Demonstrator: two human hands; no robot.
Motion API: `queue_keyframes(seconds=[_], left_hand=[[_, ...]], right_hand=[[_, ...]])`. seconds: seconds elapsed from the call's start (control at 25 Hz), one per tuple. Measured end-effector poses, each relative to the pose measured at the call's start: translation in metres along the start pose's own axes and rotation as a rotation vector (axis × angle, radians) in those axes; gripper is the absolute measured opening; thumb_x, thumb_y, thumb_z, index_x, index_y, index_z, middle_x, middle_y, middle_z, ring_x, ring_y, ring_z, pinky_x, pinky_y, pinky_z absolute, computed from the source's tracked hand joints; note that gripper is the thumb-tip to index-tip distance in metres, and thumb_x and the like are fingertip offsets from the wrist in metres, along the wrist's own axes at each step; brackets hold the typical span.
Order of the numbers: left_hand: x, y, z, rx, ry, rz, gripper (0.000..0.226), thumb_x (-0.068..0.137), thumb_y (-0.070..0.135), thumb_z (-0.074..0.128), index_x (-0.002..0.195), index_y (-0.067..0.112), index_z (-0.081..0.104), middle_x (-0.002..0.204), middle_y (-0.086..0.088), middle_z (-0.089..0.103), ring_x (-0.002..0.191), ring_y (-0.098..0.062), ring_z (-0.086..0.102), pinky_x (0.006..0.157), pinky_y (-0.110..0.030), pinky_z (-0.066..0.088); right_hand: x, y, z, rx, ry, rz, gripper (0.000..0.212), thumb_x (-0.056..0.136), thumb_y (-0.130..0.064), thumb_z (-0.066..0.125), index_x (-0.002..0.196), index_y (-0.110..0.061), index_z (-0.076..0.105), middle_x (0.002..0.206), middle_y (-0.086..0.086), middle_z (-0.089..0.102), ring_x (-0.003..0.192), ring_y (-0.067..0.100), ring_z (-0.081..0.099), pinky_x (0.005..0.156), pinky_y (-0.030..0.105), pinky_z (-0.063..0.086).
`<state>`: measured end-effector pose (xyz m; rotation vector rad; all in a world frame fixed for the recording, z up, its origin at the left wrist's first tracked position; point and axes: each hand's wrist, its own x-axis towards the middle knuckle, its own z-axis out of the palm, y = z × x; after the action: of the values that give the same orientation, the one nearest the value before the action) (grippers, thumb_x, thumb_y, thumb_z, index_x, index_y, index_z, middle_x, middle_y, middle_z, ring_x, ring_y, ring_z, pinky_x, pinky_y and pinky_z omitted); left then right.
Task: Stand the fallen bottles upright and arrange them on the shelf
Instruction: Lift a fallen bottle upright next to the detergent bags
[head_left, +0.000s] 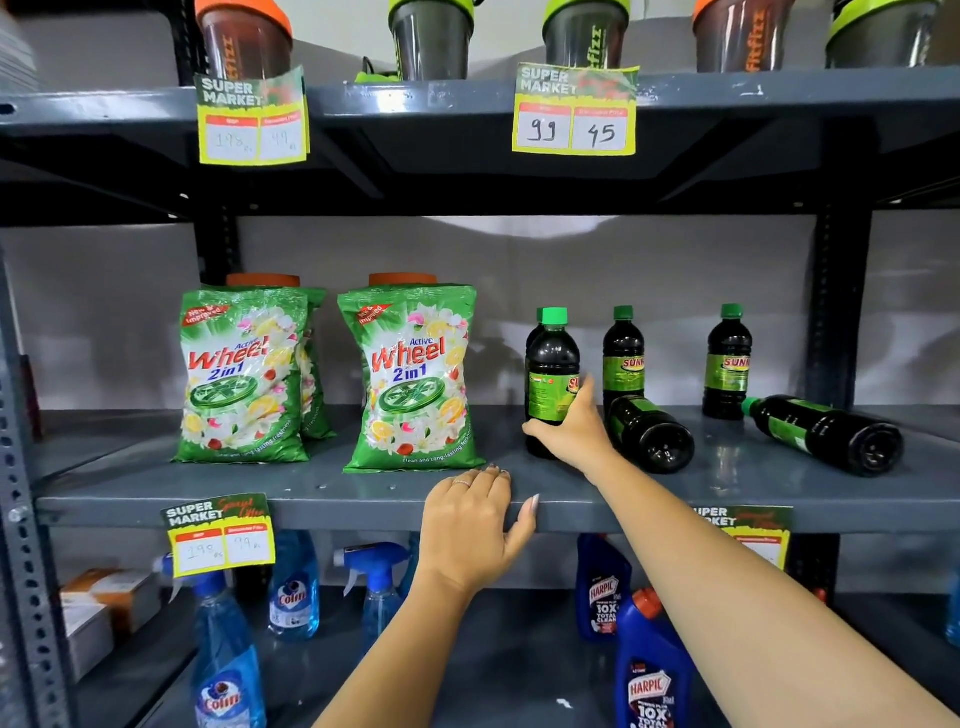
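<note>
On the grey metal shelf, your right hand is wrapped round the upright dark bottle; likely full, rigid, slick plastic, so hold mid-label; left hand rests empty on the edge.

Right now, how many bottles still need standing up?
Two. Two dark bottles already stand at the back, one in the middle and one to its right. The right hand holds a third bottle upright. Still lying down: one beside that hand and one farther right. The left hand rests on the shelf edge.
</note>
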<state>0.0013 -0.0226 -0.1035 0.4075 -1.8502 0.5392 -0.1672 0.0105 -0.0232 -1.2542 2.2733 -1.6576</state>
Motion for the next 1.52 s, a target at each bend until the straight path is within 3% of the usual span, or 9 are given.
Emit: queue_keyframes(seconds=[0.12,0.24,0.32,0.4,0.52,0.72,0.88,1.08,1.52], left_hand=[[0.0,0.001,0.0,0.01,-0.006,-0.004,0.042,0.089,0.043,0.049,0.086,0.008,0.073,0.086,-0.005,0.075,0.073,-0.023,0.069,0.064,-0.033,0.052],[0.0,0.0,0.002,0.006,-0.009,-0.016,0.042,0.089,0.042,0.049,0.086,0.008,0.073,0.087,-0.005,0.075,0.075,-0.023,0.07,0.065,-0.034,0.052],[-0.001,-0.001,0.001,0.007,-0.009,-0.014,0.043,0.09,0.042,0.049,0.087,0.008,0.073,0.089,-0.005,0.075,0.076,-0.023,0.07,0.066,-0.034,0.053],[-0.001,-0.001,0.003,0.008,-0.003,-0.009,0.043,0.089,0.042,0.049,0.088,0.008,0.074,0.09,-0.006,0.075,0.077,-0.023,0.07,0.066,-0.033,0.053],[-0.002,-0.001,0.004,0.013,0.001,-0.01,0.043,0.089,0.042,0.049,0.087,0.008,0.074,0.089,-0.005,0.075,0.075,-0.024,0.07,0.065,-0.033,0.053],[-0.002,-0.001,0.004,0.023,-0.009,-0.02,0.043,0.09,0.043,0.048,0.088,0.009,0.073,0.088,-0.005,0.075,0.075,-0.023,0.069,0.066,-0.033,0.051],[-0.002,0.0,0.0,0.014,-0.032,-0.03,0.044,0.091,0.044,0.047,0.085,0.009,0.072,0.085,-0.004,0.074,0.073,-0.023,0.068,0.065,-0.034,0.051],[0.0,0.0,-0.001,0.009,-0.057,-0.048,0.062,0.093,0.062,0.038,0.085,0.011,0.073,0.082,-0.002,0.074,0.073,-0.021,0.069,0.064,-0.033,0.052],[0.002,0.001,0.001,0.004,-0.024,-0.023,0.065,0.088,0.065,0.044,0.083,0.008,0.075,0.08,-0.004,0.076,0.07,-0.021,0.071,0.06,-0.031,0.054]], right_hand=[[0.003,0.003,-0.004,0.078,0.002,0.013,0.114,0.069,-0.023,0.081,0.153,-0.02,0.005,0.141,0.009,0.049,0.129,0.029,0.046,0.103,0.039,0.041],[0.003,0.003,-0.002,0.066,0.017,0.015,0.13,0.062,-0.034,0.088,0.154,-0.021,-0.003,0.152,0.011,0.033,0.139,0.03,0.034,0.111,0.044,0.033],[0.003,0.002,0.0,0.078,-0.026,0.009,0.126,0.066,-0.031,0.083,0.154,-0.022,-0.006,0.151,0.009,0.035,0.139,0.029,0.035,0.11,0.043,0.034],[0.006,0.004,-0.001,0.124,-0.043,0.004,0.107,0.068,-0.021,0.078,0.152,-0.022,0.012,0.133,0.006,0.052,0.127,0.028,0.049,0.1,0.038,0.043],[0.005,0.007,-0.002,0.113,0.001,-0.01,0.088,0.064,-0.023,0.085,0.136,-0.022,0.034,0.123,0.004,0.057,0.115,0.025,0.055,0.093,0.036,0.046],[0.003,0.007,-0.001,0.078,0.037,-0.033,0.095,0.059,-0.032,0.09,0.132,-0.018,0.031,0.128,0.007,0.053,0.119,0.026,0.052,0.094,0.035,0.044],[-0.002,-0.001,-0.005,0.17,0.025,-0.01,0.121,0.052,-0.054,0.085,0.148,-0.023,0.017,0.14,0.004,0.048,0.127,0.025,0.048,0.103,0.041,0.042],[-0.005,-0.011,-0.02,0.195,-0.028,-0.037,0.086,0.072,-0.028,0.083,0.142,-0.021,0.033,0.126,0.003,0.06,0.112,0.02,0.056,0.087,0.031,0.043],[-0.068,-0.016,-0.043,0.121,-0.059,-0.138,0.086,0.075,-0.037,0.079,0.144,-0.028,0.028,0.122,-0.005,0.06,0.11,0.017,0.056,0.095,0.035,0.045]])
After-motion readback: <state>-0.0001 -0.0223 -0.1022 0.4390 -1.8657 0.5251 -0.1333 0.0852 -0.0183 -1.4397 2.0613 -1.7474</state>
